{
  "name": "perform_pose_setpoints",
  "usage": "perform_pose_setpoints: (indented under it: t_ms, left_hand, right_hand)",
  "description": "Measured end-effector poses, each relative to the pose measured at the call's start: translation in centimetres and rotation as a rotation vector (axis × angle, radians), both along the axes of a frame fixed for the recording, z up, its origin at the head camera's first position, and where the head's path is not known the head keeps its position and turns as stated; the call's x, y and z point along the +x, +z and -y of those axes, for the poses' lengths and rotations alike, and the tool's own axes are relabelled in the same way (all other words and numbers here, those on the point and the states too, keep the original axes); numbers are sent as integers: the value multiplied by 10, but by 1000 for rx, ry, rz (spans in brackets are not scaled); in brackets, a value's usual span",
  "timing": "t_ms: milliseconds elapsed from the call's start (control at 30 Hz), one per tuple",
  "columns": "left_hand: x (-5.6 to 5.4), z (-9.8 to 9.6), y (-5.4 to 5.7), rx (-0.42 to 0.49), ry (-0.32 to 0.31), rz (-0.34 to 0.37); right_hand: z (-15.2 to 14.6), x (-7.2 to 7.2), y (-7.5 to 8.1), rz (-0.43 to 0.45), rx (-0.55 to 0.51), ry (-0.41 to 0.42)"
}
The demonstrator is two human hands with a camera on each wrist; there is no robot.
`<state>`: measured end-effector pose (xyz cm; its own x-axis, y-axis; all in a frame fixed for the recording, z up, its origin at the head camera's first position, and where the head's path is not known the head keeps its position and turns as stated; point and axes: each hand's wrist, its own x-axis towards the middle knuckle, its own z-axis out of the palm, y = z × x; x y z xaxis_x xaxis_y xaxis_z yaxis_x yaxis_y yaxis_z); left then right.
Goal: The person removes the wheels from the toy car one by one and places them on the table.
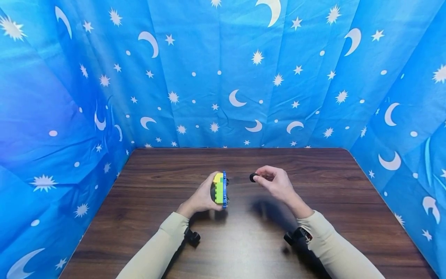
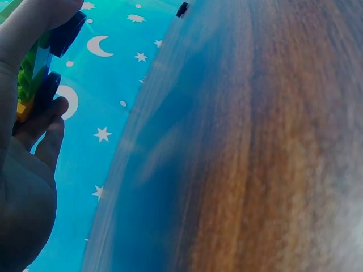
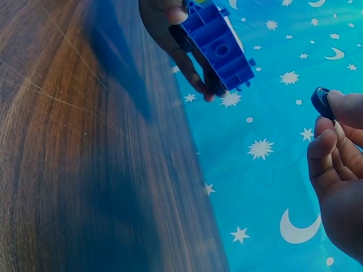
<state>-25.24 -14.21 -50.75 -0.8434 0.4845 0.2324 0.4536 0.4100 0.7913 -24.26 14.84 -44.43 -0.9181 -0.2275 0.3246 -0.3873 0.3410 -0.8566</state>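
In the head view my left hand [image 1: 199, 198] grips a toy car [image 1: 219, 190] built of yellow and green bricks on a blue base, held up above the table. The right wrist view shows the hollow underside of the blue base [image 3: 218, 48], with small pegs along its right edge. Black wheels [image 2: 68, 32] sit on the side nearest the left hand's fingers. Apart from the car, to its right, my right hand [image 1: 277, 185] pinches a small black wheel [image 3: 321, 101] between thumb and fingers.
Beneath both hands lies a dark wood-grain table [image 1: 230, 240]. Blue cloth [image 1: 209, 77] with white moons and stars hangs behind and at both sides. Black wrist cameras [image 1: 193, 237] are strapped to both wrists.
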Motion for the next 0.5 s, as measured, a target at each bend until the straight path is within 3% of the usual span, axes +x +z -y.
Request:
perform_pose_setpoints:
  t_ms: [233, 500]
  left_hand:
    - [1, 1, -1, 6, 1, 14]
    - [0, 2, 1, 1, 6, 9]
  right_hand:
    - [-6, -2, -1, -52, -18, -2]
    - [-14, -6, -3, -34, -13, -19]
